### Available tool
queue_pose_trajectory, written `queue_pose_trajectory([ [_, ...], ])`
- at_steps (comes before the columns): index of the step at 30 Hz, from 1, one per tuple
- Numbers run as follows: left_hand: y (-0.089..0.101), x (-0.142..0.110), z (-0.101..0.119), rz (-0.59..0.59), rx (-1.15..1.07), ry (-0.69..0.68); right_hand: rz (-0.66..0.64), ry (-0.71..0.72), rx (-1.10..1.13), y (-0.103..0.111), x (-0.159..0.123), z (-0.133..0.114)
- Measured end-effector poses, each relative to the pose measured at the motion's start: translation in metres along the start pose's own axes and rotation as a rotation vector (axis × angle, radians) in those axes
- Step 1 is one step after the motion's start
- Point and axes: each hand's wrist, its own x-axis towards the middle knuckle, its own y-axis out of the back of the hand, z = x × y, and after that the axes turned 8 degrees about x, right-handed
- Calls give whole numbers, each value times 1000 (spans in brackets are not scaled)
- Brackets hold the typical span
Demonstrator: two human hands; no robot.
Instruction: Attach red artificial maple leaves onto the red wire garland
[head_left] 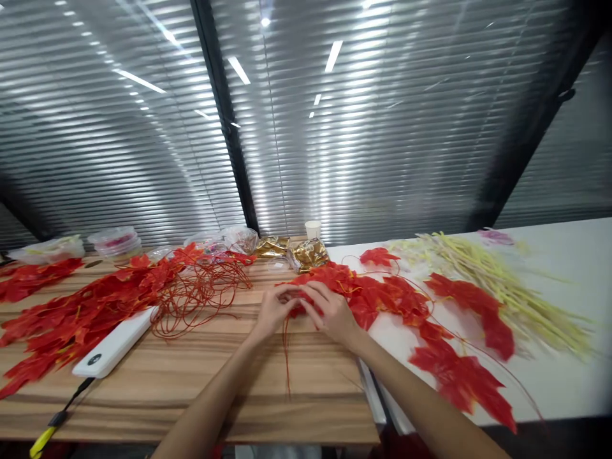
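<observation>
My left hand [276, 311] and my right hand [331, 313] meet over the wooden table, their fingertips close together and bent. The left fingers pinch a thin red cord [287, 360], whose loose ends hang down onto the wood. Red shows between the right fingers, which are closed on an artificial maple leaf; the exact grip is partly hidden. From there a garland of red artificial maple leaves [370, 296] runs right onto the white table. Its cord [497, 360] trails on past a large leaf [461, 376] at the front.
To the left lie a red leaf pile [95, 306], a tangle of red cord [198, 296] and a white power bank [117, 344] with a cable. Gold packets [306, 255], a paper cup [313, 229] and plastic tubs [115, 242] stand behind. Yellow stems [497, 290] lie right.
</observation>
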Motion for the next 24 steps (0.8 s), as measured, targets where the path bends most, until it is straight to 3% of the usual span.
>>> queue_pose_trajectory([
  [5, -1, -3, 5, 28, -113, 17, -13, -159, 211, -20, -7, -6],
  [12, -2, -4, 3, 40, -145, 47, 109, -289, 403, -16, -2, -9],
  [18, 9, -3, 12, 216, 152, -108, 95, -280, 385, -19, -3, -6],
  [24, 46, 3, 38, 428, 500, -252, -8, -194, 416, -21, -5, -6],
])
